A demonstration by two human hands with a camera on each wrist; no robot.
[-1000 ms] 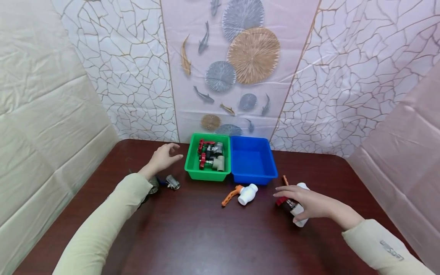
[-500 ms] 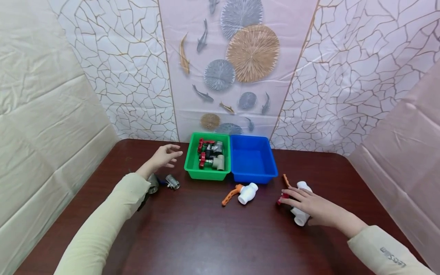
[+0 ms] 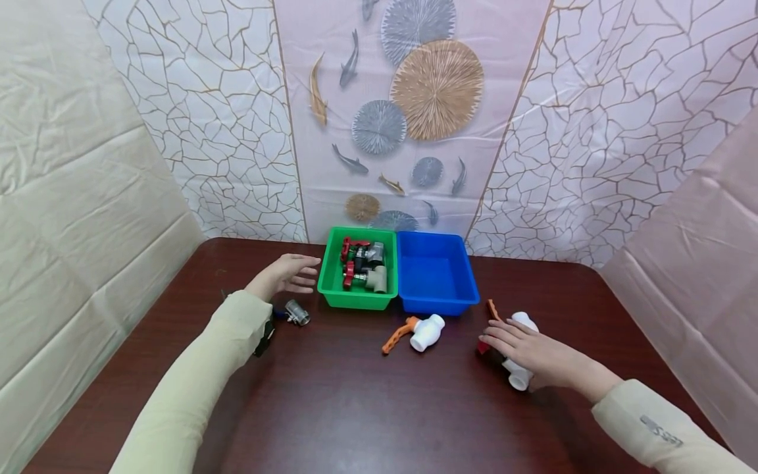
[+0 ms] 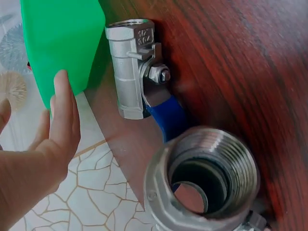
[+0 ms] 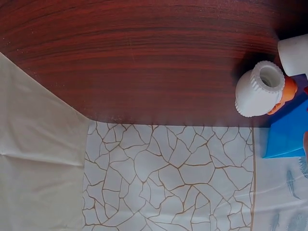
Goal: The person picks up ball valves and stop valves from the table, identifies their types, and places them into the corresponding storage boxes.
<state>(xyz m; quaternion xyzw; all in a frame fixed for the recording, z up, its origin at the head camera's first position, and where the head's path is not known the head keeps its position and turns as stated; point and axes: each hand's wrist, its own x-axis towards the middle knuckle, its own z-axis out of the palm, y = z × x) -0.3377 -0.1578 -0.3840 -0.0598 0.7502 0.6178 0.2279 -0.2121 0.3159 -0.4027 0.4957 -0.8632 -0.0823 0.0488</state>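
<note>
Valve with a red handle [image 3: 484, 346] lies well right of the green bin [image 3: 355, 301], nearer the person; the right hand [image 3: 539, 353] has come down over it, so it seems to be the one in use, but I can't tell if the fingers grip it. The left hand [image 3: 284, 272] has moved close beside the bin, fingers loose, holding nothing. Left of the bin, a metal valve [image 4: 126, 72] seems to say "304"; the sleeve letters [image 3: 661, 431] are too blurry.
</note>
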